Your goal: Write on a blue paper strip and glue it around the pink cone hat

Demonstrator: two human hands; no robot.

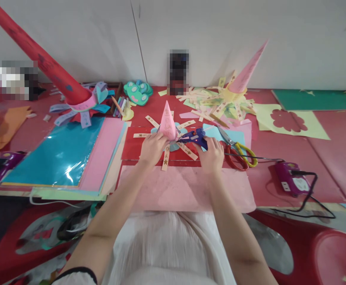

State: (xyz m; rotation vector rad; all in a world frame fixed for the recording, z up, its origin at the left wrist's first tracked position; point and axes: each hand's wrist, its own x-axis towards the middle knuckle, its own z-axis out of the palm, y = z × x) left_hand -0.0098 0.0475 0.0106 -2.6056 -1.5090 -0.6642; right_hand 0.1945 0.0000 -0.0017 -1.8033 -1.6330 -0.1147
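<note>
A pink paper cone with writing on it stands upright near the middle of the table. Around its foot, paper strips marked with stars spread out like rays over a light blue paper piece. My left hand has its fingers closed at the lower left side of the cone. In my right hand is a blue glue gun, its nozzle pointing left at the cone's base. Whether the nozzle touches the paper I cannot tell.
Scissors with red and yellow handles lie right of my right hand. A cable runs to a purple power socket box. Coloured sheets and a tall red cone are at left. Behind are paper scraps and another pink cone.
</note>
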